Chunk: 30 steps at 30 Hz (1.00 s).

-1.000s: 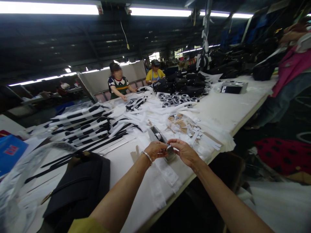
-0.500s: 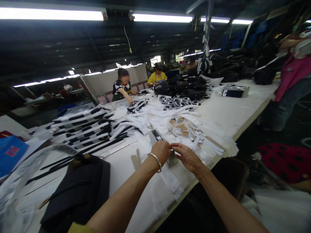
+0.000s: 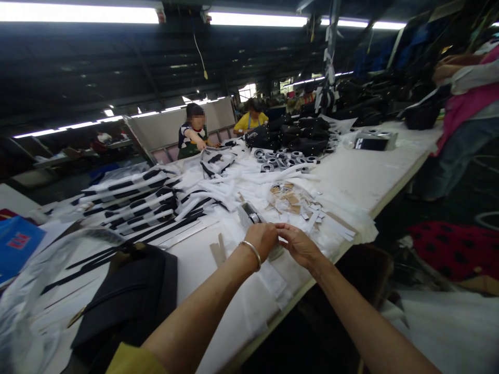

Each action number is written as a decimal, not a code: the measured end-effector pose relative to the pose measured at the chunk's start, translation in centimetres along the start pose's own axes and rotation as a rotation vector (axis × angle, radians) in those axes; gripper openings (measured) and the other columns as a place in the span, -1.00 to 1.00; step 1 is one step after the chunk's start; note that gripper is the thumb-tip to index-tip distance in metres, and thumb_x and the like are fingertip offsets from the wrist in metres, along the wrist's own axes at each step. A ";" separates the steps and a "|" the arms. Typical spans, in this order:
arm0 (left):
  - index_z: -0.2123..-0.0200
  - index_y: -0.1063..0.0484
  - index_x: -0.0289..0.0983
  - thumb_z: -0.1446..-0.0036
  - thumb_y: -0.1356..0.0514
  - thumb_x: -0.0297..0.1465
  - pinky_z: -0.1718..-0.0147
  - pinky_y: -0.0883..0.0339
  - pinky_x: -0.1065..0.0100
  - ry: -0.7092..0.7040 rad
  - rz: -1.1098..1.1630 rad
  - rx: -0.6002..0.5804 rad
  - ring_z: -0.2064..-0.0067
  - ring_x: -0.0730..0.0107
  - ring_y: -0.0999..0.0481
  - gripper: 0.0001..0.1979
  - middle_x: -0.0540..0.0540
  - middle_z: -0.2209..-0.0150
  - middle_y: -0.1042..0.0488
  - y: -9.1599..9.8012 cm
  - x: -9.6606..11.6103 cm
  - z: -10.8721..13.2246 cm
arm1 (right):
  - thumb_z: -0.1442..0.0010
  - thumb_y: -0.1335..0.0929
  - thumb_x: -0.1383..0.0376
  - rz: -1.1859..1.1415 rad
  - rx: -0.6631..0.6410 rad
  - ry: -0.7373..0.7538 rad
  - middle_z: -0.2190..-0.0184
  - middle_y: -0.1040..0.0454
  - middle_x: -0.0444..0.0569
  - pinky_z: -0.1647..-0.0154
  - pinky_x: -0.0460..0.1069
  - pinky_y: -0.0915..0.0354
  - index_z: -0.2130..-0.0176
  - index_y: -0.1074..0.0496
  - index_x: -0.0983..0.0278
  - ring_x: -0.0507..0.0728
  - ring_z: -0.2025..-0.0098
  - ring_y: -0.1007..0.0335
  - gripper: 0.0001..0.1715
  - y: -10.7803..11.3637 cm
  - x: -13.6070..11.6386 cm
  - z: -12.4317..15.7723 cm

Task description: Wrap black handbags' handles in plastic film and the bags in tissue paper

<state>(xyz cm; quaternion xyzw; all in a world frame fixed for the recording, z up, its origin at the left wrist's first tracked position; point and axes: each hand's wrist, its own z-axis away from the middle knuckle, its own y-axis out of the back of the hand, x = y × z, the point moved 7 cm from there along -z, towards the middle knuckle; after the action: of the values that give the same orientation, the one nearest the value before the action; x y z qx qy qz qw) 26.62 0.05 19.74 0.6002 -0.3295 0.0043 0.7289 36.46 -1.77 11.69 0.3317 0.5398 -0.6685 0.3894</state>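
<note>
My left hand (image 3: 263, 240), with a silver bangle at the wrist, is closed with its fingertips brought against those of my right hand (image 3: 298, 244). My right thumb and fingers are pinched together there; what lies between the fingertips is too small and covered to make out. Both hands are over a grey metal device (image 3: 248, 214) on the white table (image 3: 195, 283), and they hide its near part. Strips of brown card (image 3: 218, 249) lie left of my left hand. A heap of paper and card scraps (image 3: 290, 200) spreads beyond my right hand.
A black bag (image 3: 128, 301) stands at the near left, beside clear plastic (image 3: 27, 306). Wrapped black-and-white strips (image 3: 136, 202) are piled farther back. A person (image 3: 193, 130) handles a piece across the table. Black bags (image 3: 288, 135) and tape-like rolls (image 3: 284, 160) lie beyond.
My fingertips have come closer together, and the device's near end is now more covered. Across the table, the person has lifted part of a black-and-white piece. The view has shifted slightly.
</note>
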 end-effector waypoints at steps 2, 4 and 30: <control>0.38 -0.45 -0.32 -0.13 -0.16 -0.55 0.00 -0.29 0.09 0.026 0.025 0.012 0.04 0.00 -0.51 -0.91 -0.31 0.24 -0.52 0.2 -0.9 0.1 | 0.16 -0.53 0.20 0.006 -0.003 -0.003 0.26 -0.56 -0.08 0.19 -0.02 -0.20 0.33 -0.55 0.20 0.11 0.20 -0.37 -0.69 0.0 0.0 0.0; 0.35 -0.43 -0.32 -0.16 -0.15 -0.54 -0.01 -0.27 0.11 0.070 0.068 0.027 0.02 0.04 -0.50 -0.92 -0.28 0.23 -0.52 0.4 -2.0 0.1 | 0.16 -0.52 0.20 0.009 0.002 -0.003 0.22 -0.56 -0.07 0.19 -0.02 -0.21 0.32 -0.55 0.20 0.12 0.18 -0.38 -0.69 0.1 -0.1 0.0; 0.01 -0.38 -0.31 -0.27 -0.17 -0.26 0.24 -0.47 0.22 0.603 1.516 0.278 0.18 0.33 -0.51 -0.70 -0.13 0.09 -0.45 -7.0 -8.5 1.3 | 0.20 -0.48 0.14 0.383 0.165 0.231 0.52 -0.46 -0.13 0.30 0.00 -0.18 0.50 -0.48 0.23 0.08 0.40 -0.28 -0.75 -1.7 -4.0 -0.6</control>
<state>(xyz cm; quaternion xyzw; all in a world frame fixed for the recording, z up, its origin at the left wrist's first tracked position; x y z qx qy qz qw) 22.12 0.26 9.60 0.2730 -0.4317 0.6962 0.5044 36.93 -0.36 15.83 0.5331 0.4512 -0.5820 0.4165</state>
